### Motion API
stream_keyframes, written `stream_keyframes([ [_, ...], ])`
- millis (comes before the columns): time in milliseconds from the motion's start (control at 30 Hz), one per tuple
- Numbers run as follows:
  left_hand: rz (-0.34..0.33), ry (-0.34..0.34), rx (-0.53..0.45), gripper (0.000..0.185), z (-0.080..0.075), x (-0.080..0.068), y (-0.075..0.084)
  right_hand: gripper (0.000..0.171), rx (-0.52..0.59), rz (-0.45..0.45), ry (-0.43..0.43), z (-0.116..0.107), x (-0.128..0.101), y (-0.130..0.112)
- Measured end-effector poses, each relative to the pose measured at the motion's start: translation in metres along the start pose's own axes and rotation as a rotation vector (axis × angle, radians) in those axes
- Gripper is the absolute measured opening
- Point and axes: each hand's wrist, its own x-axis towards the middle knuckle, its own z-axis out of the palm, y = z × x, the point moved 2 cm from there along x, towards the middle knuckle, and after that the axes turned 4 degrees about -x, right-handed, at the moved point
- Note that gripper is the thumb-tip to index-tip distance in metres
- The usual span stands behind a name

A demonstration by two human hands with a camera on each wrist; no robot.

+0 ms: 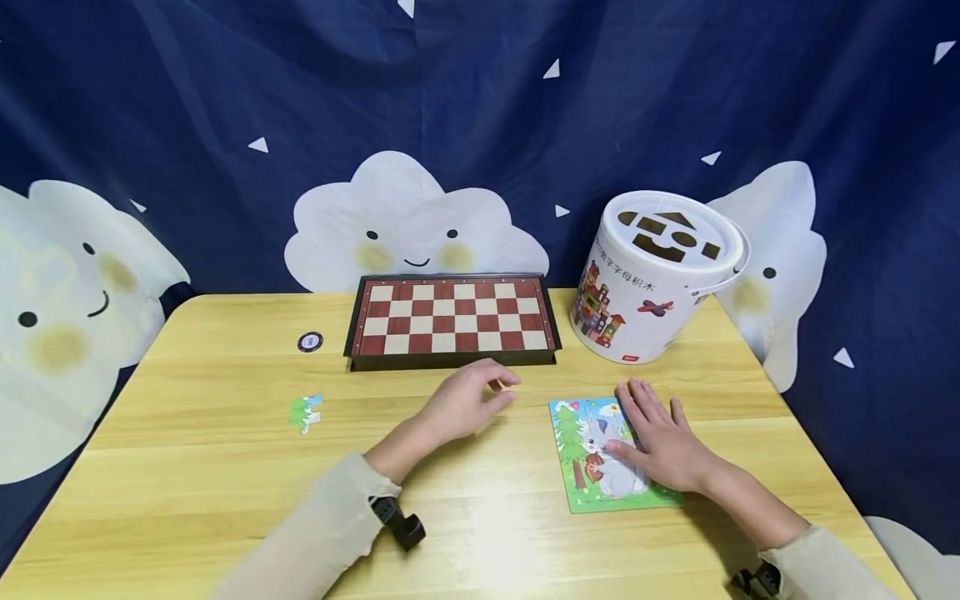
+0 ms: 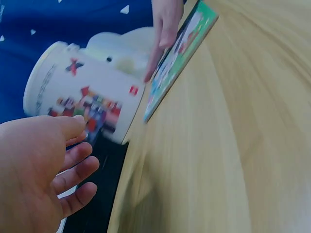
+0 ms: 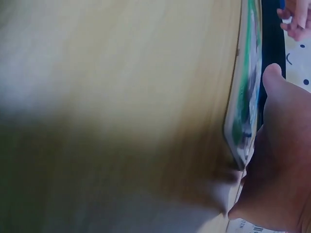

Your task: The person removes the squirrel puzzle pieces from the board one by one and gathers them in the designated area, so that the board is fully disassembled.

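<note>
A square jigsaw puzzle (image 1: 592, 471) with a cartoon animal and a green tree lies on the right half of the table. My right hand (image 1: 667, 446) rests over its right side with fingers spread, covering part of the picture. To the left of the puzzle, my left hand (image 1: 468, 400) hovers over the wood with loosely bent fingers, and nothing shows between them. In the left wrist view the thumb and fingers of the left hand (image 2: 53, 170) stand apart. A loose puzzle piece (image 1: 305, 412), green, white and blue, lies on the left part of the table.
A red and white checkered board (image 1: 454, 318) in a dark frame lies at the back middle. Right of it stands a white bucket (image 1: 652, 283) with shaped holes in its lid. A round dark chip (image 1: 310, 342) lies left of the board. Behind the table hangs a blue curtain (image 1: 480, 100).
</note>
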Motion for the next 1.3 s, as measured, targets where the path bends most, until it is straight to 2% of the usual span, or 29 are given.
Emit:
stream_keyframes([
  [233, 0.036, -0.058, 0.061, 0.022, 0.029, 0.019, 0.017, 0.09, -0.012, -0.008, -0.004, 0.003, -0.001, 0.004],
  [533, 0.013, -0.112, 0.113, 0.024, 0.059, 0.033, 0.026, 0.092, -0.035, 0.004, -0.022, 0.005, 0.0, 0.006],
  [833, -0.012, -0.105, 0.246, 0.027, 0.085, 0.041, 0.032, 0.091, -0.042, 0.001, -0.013, 0.006, 0.0, 0.006],
  [1067, -0.014, -0.075, 0.346, 0.025, 0.095, 0.044, 0.032, 0.09, -0.042, 0.002, -0.005, 0.005, -0.001, 0.004],
  [1300, -0.002, -0.048, 0.387, 0.018, 0.105, 0.046, 0.033, 0.09, -0.035, 0.007, -0.012, 0.005, -0.001, 0.005],
])
